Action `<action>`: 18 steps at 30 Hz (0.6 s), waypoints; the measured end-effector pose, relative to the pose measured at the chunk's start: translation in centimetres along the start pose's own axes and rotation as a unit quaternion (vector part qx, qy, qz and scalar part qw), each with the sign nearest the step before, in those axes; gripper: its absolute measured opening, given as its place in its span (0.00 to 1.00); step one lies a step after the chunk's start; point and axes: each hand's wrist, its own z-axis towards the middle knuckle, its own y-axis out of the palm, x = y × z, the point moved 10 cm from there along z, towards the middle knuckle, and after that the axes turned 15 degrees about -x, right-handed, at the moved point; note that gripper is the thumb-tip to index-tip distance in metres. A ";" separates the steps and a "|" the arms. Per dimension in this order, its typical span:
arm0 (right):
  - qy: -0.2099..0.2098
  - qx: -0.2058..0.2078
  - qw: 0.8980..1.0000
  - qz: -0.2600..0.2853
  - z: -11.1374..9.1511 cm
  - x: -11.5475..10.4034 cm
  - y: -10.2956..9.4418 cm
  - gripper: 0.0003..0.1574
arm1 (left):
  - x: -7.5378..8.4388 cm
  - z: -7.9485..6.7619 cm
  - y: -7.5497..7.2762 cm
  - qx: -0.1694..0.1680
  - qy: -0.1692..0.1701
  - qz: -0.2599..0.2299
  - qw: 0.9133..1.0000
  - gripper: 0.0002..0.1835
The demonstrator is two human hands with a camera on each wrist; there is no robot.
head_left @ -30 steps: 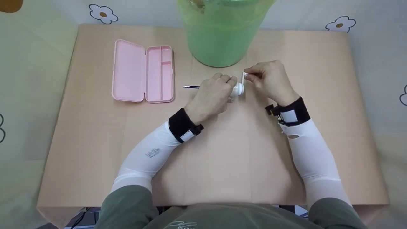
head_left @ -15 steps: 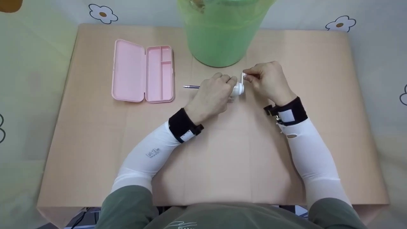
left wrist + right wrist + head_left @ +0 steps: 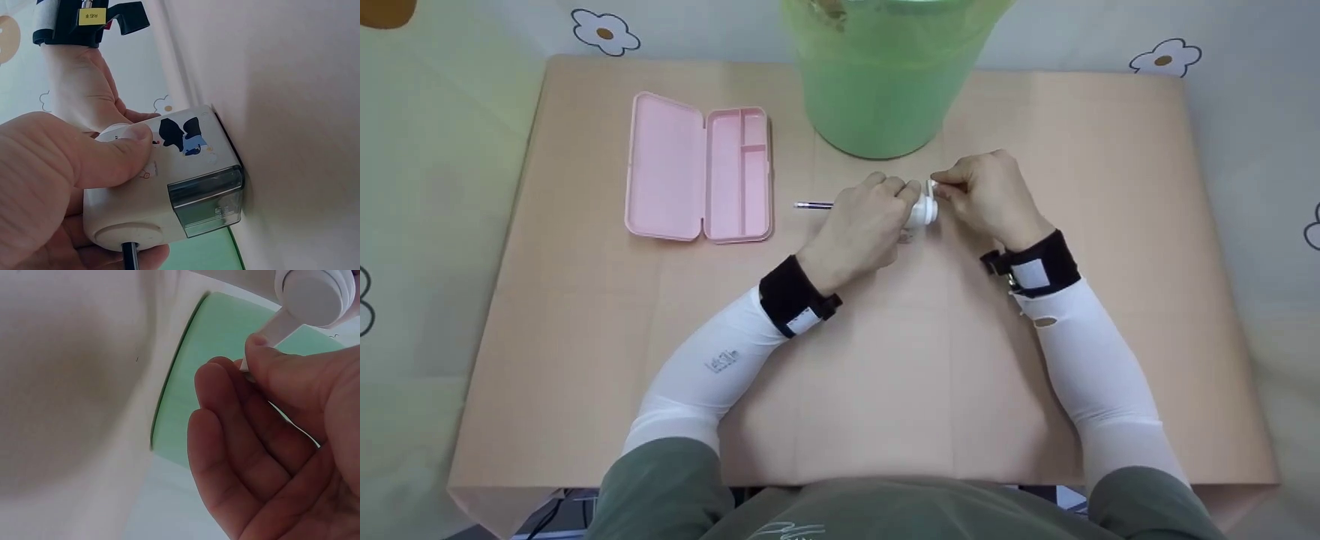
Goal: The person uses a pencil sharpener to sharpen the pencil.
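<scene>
A white crank pencil sharpener (image 3: 135, 202) stands on the table, with a cartoon print on its side and a clear shavings drawer (image 3: 208, 202) low down. My left hand (image 3: 859, 229) grips its body, thumb across the printed side. Out of the sharpener's left end sticks a dark pencil (image 3: 813, 205); its other end is hidden inside. At the opposite end, my right hand (image 3: 996, 196) pinches the knob of the white crank arm (image 3: 281, 326) between thumb and fingers. The crank arm points away from my body, toward the bin.
Beyond the hands, a green bin (image 3: 877, 105) with a yellowish liner stands at the table's back. An open pink pencil case (image 3: 664, 169) with bare compartments lies to the left. The beige-covered table (image 3: 877, 390) meets patterned curtains behind.
My right hand has shifted slightly left and toward my body, and the crank arm's top has come lower in the head view. The left hand and pencil hold their place.
</scene>
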 end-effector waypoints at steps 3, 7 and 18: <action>0.000 -0.010 1.000 -0.009 0.1 0.0 0.4 0.07 | 0.0 0.0 0.0 -0.001 -0.001 0.003 1.000 0.33; -0.001 -0.021 1.000 -0.021 0.1 -0.1 0.7 0.08 | 0.0 0.0 0.1 -0.005 -0.004 0.006 1.000 0.34; -0.025 -0.047 0.996 -0.074 0.1 -0.7 1.6 0.11 | 0.1 -0.2 -0.1 0.017 -0.011 0.010 1.000 0.33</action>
